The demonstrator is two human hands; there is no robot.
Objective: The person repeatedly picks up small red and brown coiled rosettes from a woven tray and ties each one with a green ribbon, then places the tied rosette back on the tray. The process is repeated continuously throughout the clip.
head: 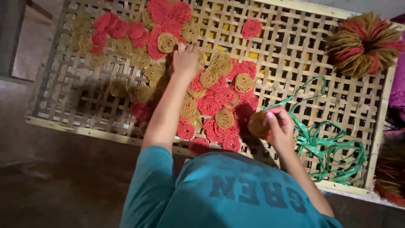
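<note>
**Hands over the woven tray**

Your left hand (184, 59) reaches out, its fingers resting on a tan coil (167, 42) among the red coils (209, 104) on the bamboo tray (295, 46). Your right hand (279, 126) pinches another tan coil (258, 125) beside green plastic string (327, 145). A tied bundle (363, 42) lies at the tray's far corner.

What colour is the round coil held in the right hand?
Tan-brown coil in the right hand; seen best in the head view.

No packages, labels, signs or screens are showing anywhere in this view (the only printed thing is dark block lettering sitting across the person's teal shirt (236, 194), bottom centre).
</note>
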